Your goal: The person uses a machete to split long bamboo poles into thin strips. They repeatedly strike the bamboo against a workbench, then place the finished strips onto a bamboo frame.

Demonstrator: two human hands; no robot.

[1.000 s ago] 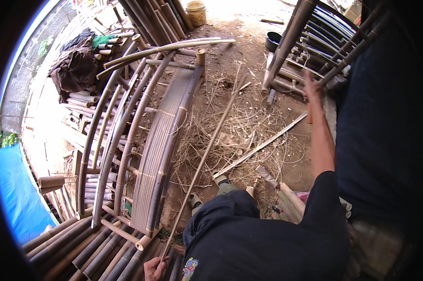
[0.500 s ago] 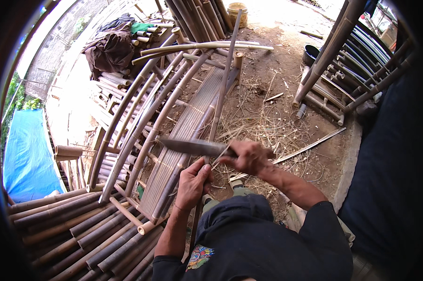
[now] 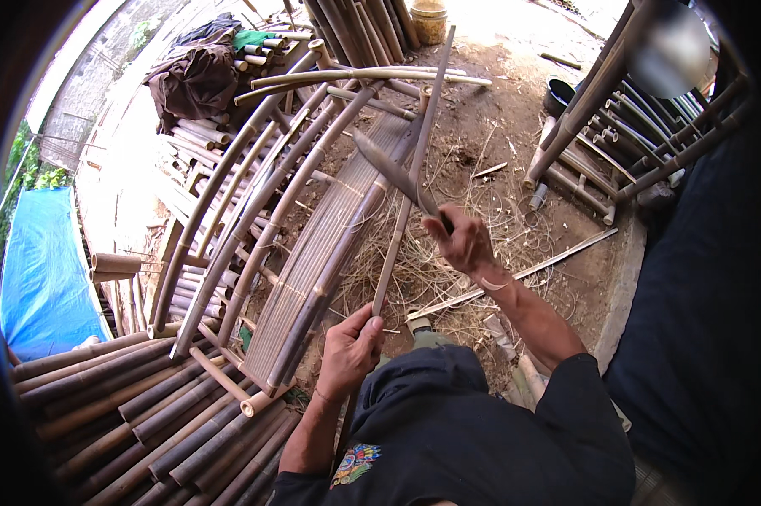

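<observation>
A long bamboo strip (image 3: pixel 402 205) runs from beside my body up past the far end of a bamboo bench. My left hand (image 3: pixel 350 352) is closed around its lower part, thumb along the near face. In my right hand (image 3: pixel 465 241) is the handle of a machete (image 3: pixel 389 166), fingers wrapped round it. The broad dark blade points up and left and crosses the strip well beyond my left hand; whether the edge touches it I cannot tell. A thin pale curl lies by my right wrist. The slatted bamboo bench (image 3: pixel 300 282) stands just left of my hands.
Thin shavings (image 3: pixel 414 274) litter the dirt floor ahead. A pale split length (image 3: pixel 532 270) lies at right. Bamboo poles (image 3: pixel 169 422) are stacked at lower left, near a blue tarp (image 3: pixel 47 270). A bamboo rack (image 3: pixel 595 93) and black bucket (image 3: pixel 558 97) stand at far right.
My right hand has moved the machete farther up along the strip, away from my left hand, and the blade has turned to point more upward. My left hand keeps its hold, slightly lower.
</observation>
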